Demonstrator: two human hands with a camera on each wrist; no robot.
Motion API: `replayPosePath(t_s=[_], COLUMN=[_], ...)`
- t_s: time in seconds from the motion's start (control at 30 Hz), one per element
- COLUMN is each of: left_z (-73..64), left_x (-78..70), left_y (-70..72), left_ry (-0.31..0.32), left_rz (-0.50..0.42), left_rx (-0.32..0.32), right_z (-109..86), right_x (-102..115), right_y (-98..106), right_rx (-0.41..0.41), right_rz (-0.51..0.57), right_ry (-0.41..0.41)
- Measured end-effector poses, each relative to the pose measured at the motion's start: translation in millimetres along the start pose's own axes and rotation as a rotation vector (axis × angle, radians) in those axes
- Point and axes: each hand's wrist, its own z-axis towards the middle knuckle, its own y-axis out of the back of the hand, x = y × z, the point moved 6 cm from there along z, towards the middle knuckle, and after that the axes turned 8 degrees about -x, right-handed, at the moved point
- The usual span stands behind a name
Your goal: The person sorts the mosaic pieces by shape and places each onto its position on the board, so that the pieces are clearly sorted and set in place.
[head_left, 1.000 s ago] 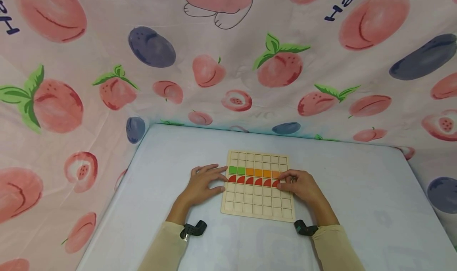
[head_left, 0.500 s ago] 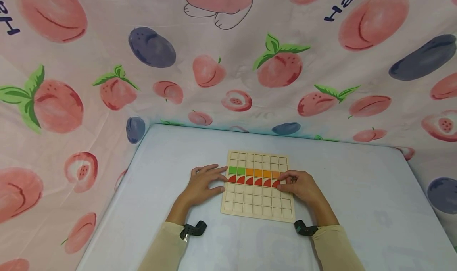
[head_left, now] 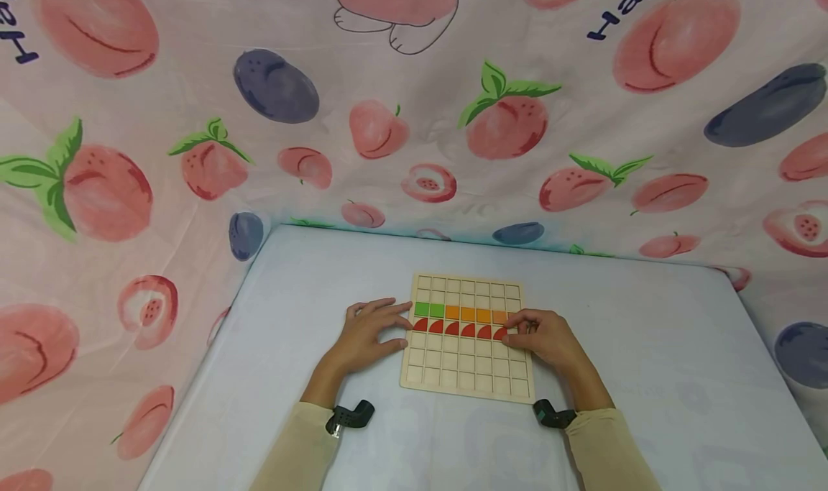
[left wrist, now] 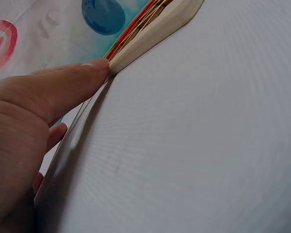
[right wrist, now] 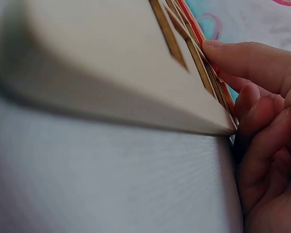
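Note:
A pale wooden grid board lies flat on the table in the head view. Across it run two rows of tiles: green tiles then orange tiles, and below them red quarter-circle tiles. My left hand has its fingers spread, fingertips at the board's left edge; its thumb touches the edge in the left wrist view. My right hand lies over the right edge, thumb at the last visible red tile, index finger at the orange one, other fingers curled. I cannot tell whether it pinches a tile.
The white table extends around the board on every side. A fruit-printed cloth hangs along its back and left. Black wrist cameras sit on both wrists, the left one and the right one near the board's front corners.

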Motion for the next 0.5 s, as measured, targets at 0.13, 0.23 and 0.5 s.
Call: replayPosePath(t_s=[0.13, 0.23, 0.5], left_z=[0.1, 0.2, 0.7], left_x=[-0.1, -1.2, -2.4], left_y=[-0.1, 0.0, -0.7], left_ry=[0.003, -0.001, -0.008], left_rz=[0.0, -0.007, -0.029], left_rx=[0.001, -0.002, -0.015], right_z=[0.1, -1.3, -8.3], right_x=[-0.5, -0.4, -5.9], right_y=[-0.4, 0.4, 14.1], right_rx=[0.002, 0.008, -0.01], right_rz=[-0.003, -0.003, 0.127], right_ry=[-0.003, 0.003, -0.001])
